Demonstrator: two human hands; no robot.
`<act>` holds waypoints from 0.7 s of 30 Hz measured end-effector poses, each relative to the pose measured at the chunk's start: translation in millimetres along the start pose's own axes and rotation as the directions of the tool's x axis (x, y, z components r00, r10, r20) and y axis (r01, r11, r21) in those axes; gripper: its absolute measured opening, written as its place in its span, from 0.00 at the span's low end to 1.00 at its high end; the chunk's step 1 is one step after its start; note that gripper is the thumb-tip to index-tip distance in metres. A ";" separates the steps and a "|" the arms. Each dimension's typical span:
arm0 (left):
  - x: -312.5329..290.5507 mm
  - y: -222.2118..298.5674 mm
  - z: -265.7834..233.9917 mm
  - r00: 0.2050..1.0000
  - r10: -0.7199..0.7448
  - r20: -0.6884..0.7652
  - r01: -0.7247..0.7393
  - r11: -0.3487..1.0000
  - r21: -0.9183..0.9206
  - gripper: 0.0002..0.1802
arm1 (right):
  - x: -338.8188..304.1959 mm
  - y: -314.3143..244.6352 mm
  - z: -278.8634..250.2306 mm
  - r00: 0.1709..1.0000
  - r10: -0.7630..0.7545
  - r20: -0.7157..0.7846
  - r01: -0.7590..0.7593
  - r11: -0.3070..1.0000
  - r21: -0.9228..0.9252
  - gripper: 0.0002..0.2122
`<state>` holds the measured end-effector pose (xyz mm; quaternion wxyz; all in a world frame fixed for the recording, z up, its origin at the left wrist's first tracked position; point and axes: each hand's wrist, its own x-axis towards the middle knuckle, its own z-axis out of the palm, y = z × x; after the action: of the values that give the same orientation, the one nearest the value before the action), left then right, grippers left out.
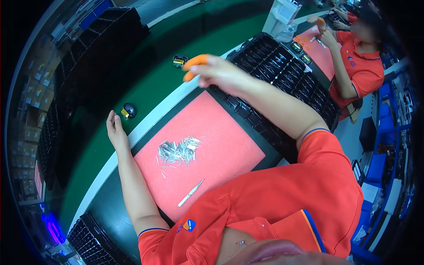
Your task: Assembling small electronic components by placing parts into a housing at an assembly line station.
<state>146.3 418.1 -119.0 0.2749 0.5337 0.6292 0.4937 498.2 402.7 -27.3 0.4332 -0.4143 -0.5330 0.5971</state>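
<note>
My left hand [117, 132] is stretched out over the green conveyor belt, fingers extended and nothing visible in it. Just beside its fingertips sits a small rounded black device [128, 109] with a yellow part. My right hand [218, 74], slightly blurred, reaches over the far edge of the bench. Orange covers are on some of its fingers, which are apart with nothing seen between them. Close by those fingertips, a second black device [179, 60] with a yellow part rests on the belt. A pile of thin silvery pins [179, 151] lies on the pink mat [229, 150] between my arms.
A slim pointed pale tool [191, 193] lies on the mat's near part. Black compartment trays [278, 66] are stacked on the right, and another tray stack [90, 240] stands at lower left. A co-worker in red [364, 66] works at the upper right.
</note>
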 end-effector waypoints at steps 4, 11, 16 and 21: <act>-1.6 7.4 -2.7 0.998 0.036 -0.058 -0.040 0.996 -0.085 0.21 | -38.7 -11.0 -73.3 0.931 -0.225 -0.288 -0.041 0.718 -0.695 0.15; -27.6 54.3 17.4 0.994 0.018 0.103 0.026 0.910 -0.413 0.19 | -106.5 30.5 -184.9 0.834 -0.412 -0.368 -0.342 0.137 -0.929 0.12; -59.1 65.9 35.3 0.960 -0.036 0.276 0.179 0.840 -0.513 0.15 | -111.2 42.8 -187.1 0.825 -0.399 -0.399 -0.424 0.028 -0.905 0.13; -67.6 57.0 29.9 0.947 -0.006 0.321 0.147 0.897 -0.417 0.12 | -97.6 7.6 -144.9 0.785 -0.596 -0.168 -0.202 0.010 -0.979 0.09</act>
<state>214.0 360.9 -89.9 0.5025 0.5042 0.4722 0.5200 663.8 348.9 -44.4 0.2416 -0.6589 -0.6930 -0.1651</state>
